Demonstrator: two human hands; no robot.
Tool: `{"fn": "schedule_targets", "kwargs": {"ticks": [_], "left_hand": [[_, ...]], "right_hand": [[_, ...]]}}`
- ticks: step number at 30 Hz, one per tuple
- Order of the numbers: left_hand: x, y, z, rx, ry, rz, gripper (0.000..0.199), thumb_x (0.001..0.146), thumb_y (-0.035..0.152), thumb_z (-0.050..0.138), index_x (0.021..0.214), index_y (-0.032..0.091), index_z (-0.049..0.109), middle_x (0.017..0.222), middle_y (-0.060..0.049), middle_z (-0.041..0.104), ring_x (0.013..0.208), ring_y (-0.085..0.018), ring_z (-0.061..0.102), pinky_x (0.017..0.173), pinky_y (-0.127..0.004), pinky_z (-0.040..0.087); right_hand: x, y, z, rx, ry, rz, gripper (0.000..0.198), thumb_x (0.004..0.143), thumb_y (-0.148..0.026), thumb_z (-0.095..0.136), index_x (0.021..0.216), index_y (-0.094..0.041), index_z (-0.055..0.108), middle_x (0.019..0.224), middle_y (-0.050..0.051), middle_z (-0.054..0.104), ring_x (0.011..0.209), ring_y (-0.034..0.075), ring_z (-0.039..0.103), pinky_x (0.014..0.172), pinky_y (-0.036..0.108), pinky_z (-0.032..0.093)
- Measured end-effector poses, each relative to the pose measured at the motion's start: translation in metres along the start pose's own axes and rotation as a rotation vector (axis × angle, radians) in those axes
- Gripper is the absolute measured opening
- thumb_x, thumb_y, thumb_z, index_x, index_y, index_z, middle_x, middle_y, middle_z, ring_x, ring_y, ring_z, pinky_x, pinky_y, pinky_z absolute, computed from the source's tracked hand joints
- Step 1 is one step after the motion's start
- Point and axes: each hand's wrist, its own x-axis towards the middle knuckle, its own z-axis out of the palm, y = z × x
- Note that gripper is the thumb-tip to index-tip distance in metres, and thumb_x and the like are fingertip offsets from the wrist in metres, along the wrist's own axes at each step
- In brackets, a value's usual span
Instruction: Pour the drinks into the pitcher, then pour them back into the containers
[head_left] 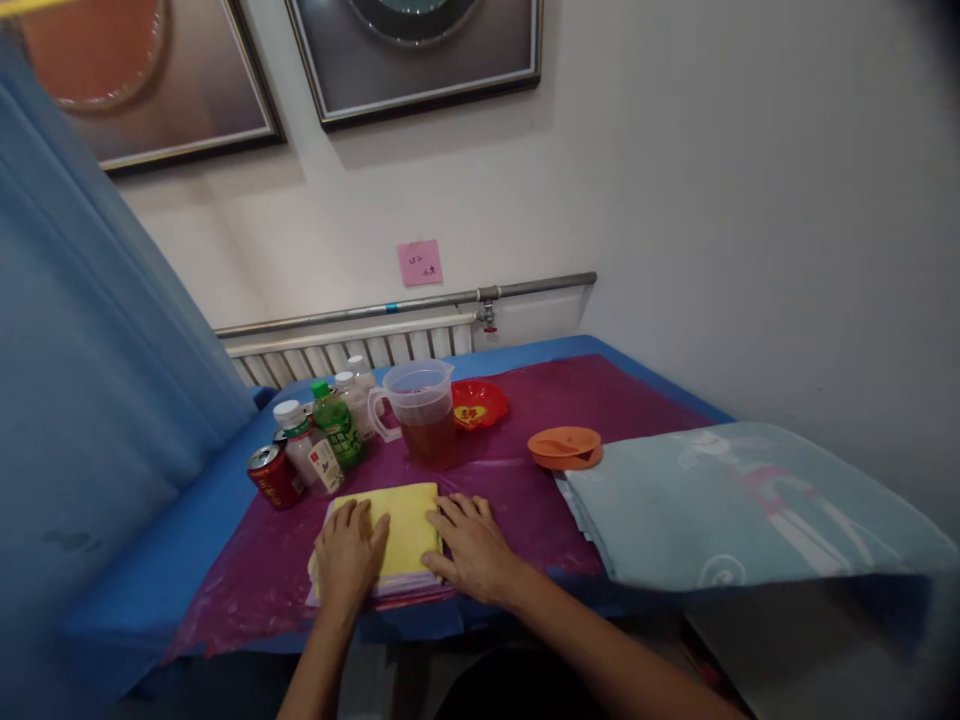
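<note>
Loosely spread, left fingers [361, 514] and right fingers [463, 506] touch yellow cloth [406, 514], purple sheeting [244, 585] below, radiator [360, 349] beyond.

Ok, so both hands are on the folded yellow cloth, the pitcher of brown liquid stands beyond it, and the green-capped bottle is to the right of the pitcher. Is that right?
Not quite: the head view shows the green-capped bottle to the left of the pitcher. The left hand and right hand are on the yellow cloth, with the pitcher beyond it.
</note>
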Motion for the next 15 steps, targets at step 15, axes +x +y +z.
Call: {"fn": "schedule_targets", "kwargs": {"ticks": [15], "left_hand": [[0.0002,-0.0008,0.0035,-0.035,-0.005,0.003,0.042,0.094,0.038,0.046,0.122,0.014,0.065,0.132,-0.012,0.064,0.121,-0.03,0.056,0.1,-0.045,0.044]], "right_hand": [[-0.0029,0.0009,-0.0057,0.026,0.013,0.037,0.043,0.09,-0.048,0.063,0.124,-0.022,0.06,0.13,0.01,0.062,0.121,0.029,0.05,0.102,0.046,0.033]]}}
